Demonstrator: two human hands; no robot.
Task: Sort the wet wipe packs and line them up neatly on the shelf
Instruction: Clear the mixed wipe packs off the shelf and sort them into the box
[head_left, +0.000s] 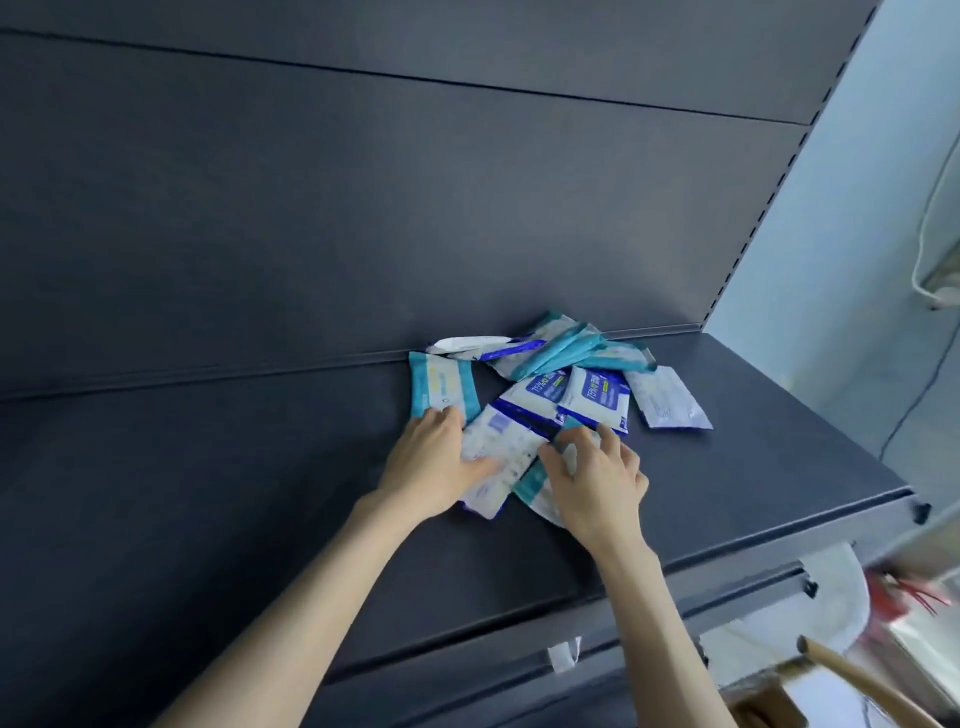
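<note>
Some ten soft white wet wipe packs, trimmed in teal or dark blue, lie in a loose heap on the dark grey metal shelf, unsorted and crossing one another.

One flat white pack with dark blue ends lies at the near edge of the heap, its long axis running from near-left to far-right, and both hands flank it.

The left hand lies palm down on that pack's left half. Its fingers are nearly straight and its thumb is laid across the film, so it presses rather than grips. Its fingertips reach the near end of a teal-bordered white pack, which lies just beyond and to the left of the blue-ended pack.

The right hand is just right of the blue-ended pack. Its fingers are bent over a second teal-edged white pack that pokes out from under the palm, and it seems to grip this one.

Sorting by colour looks barely begun. The left hand is nearer the blue-ended pack and the right hand nearer the teal one, so I judge each could draw its own pack away sideways.
</note>
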